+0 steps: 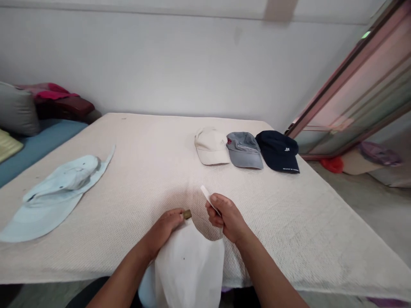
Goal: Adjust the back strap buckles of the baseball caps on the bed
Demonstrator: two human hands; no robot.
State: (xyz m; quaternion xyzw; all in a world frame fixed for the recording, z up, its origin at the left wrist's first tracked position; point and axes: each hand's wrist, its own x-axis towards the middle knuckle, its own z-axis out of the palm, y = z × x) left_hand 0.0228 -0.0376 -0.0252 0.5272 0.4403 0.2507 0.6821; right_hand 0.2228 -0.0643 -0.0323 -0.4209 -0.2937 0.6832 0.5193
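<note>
A white cap (192, 261) is held at the table's front edge, its back opening facing away from me. My left hand (165, 226) is closed on the cap's edge, beside a brass-coloured buckle (187, 214) at the left end of the opening. In my right hand (226, 214), thumb and fingers pinch the cap's white strap (206, 193), whose free end points up and to the left. Strap and buckle are apart. The cap's brim is out of my sight.
A cream cap (212, 147), a grey cap (244, 150) and a navy cap (278, 150) sit in a row at the back right of the cloth-covered table (154, 141). A pale blue cap (58, 194) lies at the left. Behind stands a white wall (180, 64).
</note>
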